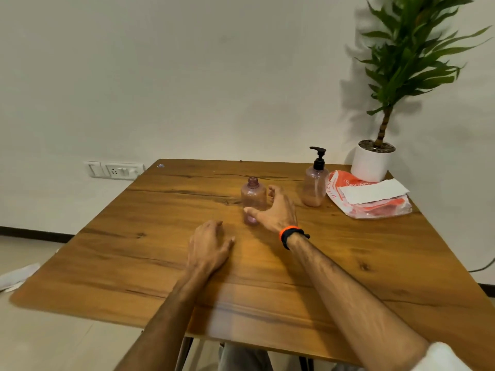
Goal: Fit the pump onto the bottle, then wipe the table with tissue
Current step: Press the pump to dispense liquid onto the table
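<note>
My left hand (pixel 209 243) rests loosely curled, holding nothing, on the counter (pixel 107 263) near its middle, I think for support. Beyond it, my right hand (pixel 276 210) is spread wide around the open bottle (pixel 253 196), grasping nothing yet. The bottle is pink, translucent and capless. The pump (pixel 318 156) sits on another bottle (pixel 313 188) toward the far right corner.

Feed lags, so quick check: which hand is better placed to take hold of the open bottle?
Right. The right hand is spread around the open bottle, thumb and fingers either side, though contact is unclear. The left hand rests flat on the table, nearer the person.
</note>
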`<action>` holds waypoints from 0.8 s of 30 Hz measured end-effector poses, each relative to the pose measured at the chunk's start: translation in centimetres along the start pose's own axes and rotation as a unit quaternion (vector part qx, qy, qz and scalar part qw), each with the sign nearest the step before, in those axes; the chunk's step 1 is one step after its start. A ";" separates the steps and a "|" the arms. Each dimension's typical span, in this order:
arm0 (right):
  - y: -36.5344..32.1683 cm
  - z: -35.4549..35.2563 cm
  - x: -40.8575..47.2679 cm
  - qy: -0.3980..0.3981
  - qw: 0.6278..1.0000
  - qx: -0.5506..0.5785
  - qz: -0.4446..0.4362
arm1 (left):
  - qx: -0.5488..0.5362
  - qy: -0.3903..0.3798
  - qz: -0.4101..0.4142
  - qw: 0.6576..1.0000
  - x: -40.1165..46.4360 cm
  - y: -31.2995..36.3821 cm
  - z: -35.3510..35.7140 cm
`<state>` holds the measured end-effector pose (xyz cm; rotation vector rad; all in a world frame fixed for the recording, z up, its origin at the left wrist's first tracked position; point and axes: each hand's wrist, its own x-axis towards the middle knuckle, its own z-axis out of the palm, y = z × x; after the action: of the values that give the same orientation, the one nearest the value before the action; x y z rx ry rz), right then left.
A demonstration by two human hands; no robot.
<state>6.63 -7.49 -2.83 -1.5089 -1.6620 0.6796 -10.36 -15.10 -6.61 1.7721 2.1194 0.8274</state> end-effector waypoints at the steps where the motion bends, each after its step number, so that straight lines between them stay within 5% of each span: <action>1: -0.1 0.4 0.3 0.003 1.000 0.007 0.005 | 0.037 -0.014 0.012 0.999 0.1 -0.5 0.3; 15: 1.4 -0.2 1.2 0.070 0.996 0.051 -0.005 | 0.082 -0.004 0.048 0.995 0.1 -1.2 1.4; 24: 6.7 -10.8 -0.4 0.149 0.988 0.039 -0.002 | 0.024 -0.041 0.134 0.990 0.1 9.8 6.6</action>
<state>19.36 -8.01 -2.34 -1.4718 -1.3964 0.4846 1.11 -12.33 -6.30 2.1101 1.8900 0.7573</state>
